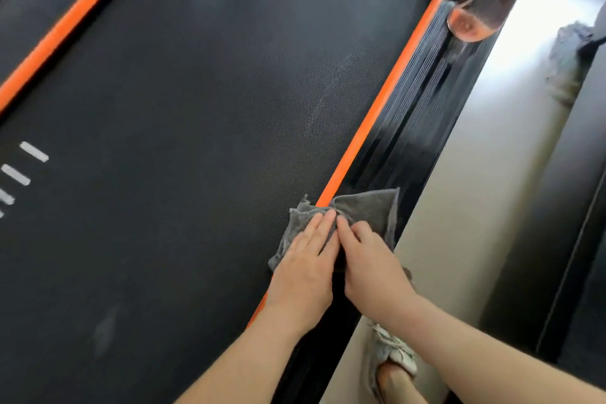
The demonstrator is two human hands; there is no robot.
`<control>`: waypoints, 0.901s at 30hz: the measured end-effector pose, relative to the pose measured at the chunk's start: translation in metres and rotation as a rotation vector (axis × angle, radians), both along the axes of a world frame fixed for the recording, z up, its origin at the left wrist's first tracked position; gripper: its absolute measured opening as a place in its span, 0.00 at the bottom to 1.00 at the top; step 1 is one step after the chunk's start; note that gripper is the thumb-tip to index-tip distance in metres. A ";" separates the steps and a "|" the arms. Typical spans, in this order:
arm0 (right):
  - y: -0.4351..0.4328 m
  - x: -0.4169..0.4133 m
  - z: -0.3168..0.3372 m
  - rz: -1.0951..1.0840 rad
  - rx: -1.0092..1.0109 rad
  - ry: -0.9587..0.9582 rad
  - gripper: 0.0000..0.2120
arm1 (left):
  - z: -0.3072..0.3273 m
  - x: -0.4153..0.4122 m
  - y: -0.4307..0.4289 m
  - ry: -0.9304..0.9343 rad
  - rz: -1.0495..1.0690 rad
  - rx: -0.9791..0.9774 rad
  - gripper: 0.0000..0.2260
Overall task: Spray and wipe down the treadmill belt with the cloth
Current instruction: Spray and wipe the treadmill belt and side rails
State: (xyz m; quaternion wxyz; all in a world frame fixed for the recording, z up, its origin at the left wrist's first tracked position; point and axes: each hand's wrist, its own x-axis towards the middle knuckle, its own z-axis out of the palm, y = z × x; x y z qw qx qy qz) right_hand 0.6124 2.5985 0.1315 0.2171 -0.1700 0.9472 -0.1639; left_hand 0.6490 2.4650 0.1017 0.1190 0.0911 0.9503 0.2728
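Observation:
A grey cloth (370,207) lies crumpled over the orange stripe (380,108) at the right edge of the black treadmill belt (196,108). My left hand (305,269) presses flat on the cloth's left part, fingers straight. My right hand (370,266) sits beside it on the cloth, fingers bent, and seems to pinch a fold. An amber spray bottle (482,6) stands on the black ribbed side rail (416,115) further up, blurred.
A pale shiny floor (485,147) runs along the treadmill's right side. A grey rag-like heap (570,56) lies on it by a dark panel. My shoe (393,354) is on the floor below my right arm. White marks (32,151) are printed on the belt at left.

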 end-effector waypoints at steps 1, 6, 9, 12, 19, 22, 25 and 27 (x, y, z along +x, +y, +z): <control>-0.008 0.003 0.001 0.012 -0.029 -0.104 0.38 | 0.002 0.009 -0.007 -0.009 0.035 0.023 0.32; -0.077 -0.035 0.022 0.085 -0.160 -0.152 0.27 | 0.035 -0.009 -0.064 0.057 0.318 0.067 0.30; -0.113 -0.079 0.015 0.166 -0.239 -0.082 0.19 | 0.039 -0.037 -0.095 0.084 0.461 -0.154 0.25; -0.119 -0.111 -0.005 0.402 -0.139 -0.052 0.16 | 0.036 -0.055 -0.099 -0.138 0.622 -0.243 0.23; -0.069 -0.199 -0.024 0.499 -0.028 0.084 0.17 | 0.007 -0.140 -0.027 -0.228 0.771 0.094 0.22; -0.037 -0.257 -0.027 0.415 -0.025 0.172 0.13 | 0.002 -0.200 0.004 -0.189 0.717 0.176 0.24; -0.003 -0.314 -0.030 0.211 0.039 0.311 0.14 | 0.003 -0.269 0.037 -0.145 0.603 0.251 0.27; 0.021 -0.345 -0.027 -0.027 0.059 0.410 0.16 | 0.011 -0.299 0.058 -0.099 0.463 0.230 0.30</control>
